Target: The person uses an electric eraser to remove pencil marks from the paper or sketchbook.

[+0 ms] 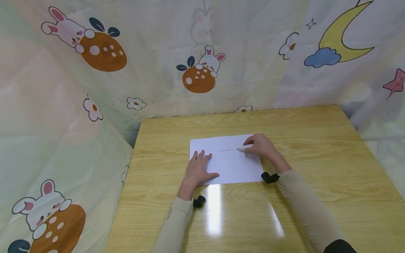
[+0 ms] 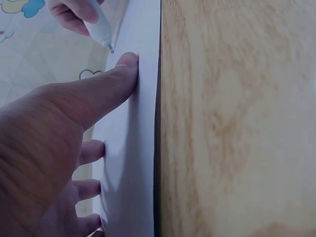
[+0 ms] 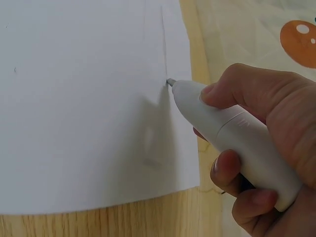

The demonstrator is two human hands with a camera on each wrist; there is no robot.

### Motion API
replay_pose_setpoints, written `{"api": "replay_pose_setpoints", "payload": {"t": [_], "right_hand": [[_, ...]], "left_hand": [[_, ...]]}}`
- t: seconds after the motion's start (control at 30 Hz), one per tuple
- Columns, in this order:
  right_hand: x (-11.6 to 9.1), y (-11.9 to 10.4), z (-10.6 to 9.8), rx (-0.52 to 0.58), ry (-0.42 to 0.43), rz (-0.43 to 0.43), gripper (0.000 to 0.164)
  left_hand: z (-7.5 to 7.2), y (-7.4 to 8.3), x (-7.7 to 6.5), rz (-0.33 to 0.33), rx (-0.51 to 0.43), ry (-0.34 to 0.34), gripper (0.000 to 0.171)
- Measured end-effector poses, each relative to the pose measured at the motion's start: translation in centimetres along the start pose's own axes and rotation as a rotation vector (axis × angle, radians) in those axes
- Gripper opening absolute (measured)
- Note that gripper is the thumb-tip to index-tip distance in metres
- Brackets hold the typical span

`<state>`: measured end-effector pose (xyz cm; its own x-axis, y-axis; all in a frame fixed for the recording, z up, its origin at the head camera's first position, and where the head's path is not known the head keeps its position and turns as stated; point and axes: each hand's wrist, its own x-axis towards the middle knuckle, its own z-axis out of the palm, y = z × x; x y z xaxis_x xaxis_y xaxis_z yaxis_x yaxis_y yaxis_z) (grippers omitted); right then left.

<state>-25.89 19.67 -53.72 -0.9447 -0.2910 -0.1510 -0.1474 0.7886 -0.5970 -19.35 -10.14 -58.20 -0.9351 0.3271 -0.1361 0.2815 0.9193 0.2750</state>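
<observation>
A sheet of white paper point(image 1: 234, 168) lies on the wooden table, with a thin grey line point(image 1: 226, 150) across its upper part. My right hand point(image 1: 261, 146) grips a thick white pen-shaped tool point(image 3: 232, 128), fingers and thumb curled round its body. Its narrow grey tip meets the paper at one end of the line, as the right wrist view shows. My left hand point(image 1: 197, 168) rests on the paper's left side with its fingers spread. In the left wrist view its thumb point(image 2: 111, 89) lies near the paper's edge.
The wooden table point(image 1: 158, 158) extends around the paper on all sides. Behind and to the left hangs a printed cloth point(image 1: 152, 42) with rabbits and flowers. A small black object point(image 1: 199, 201) sits by the left wrist, another black object point(image 1: 270, 177) by the right wrist.
</observation>
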Motion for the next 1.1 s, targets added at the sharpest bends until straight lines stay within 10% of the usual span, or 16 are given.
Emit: {"api": "replay_pose_setpoints", "payload": {"t": [1.1], "right_hand": [[0.56, -0.60, 0.29, -0.036, -0.007, -0.002, 0.023]], "left_hand": [[0.10, -0.14, 0.08, -0.013, -0.002, 0.001, 0.092]]}}
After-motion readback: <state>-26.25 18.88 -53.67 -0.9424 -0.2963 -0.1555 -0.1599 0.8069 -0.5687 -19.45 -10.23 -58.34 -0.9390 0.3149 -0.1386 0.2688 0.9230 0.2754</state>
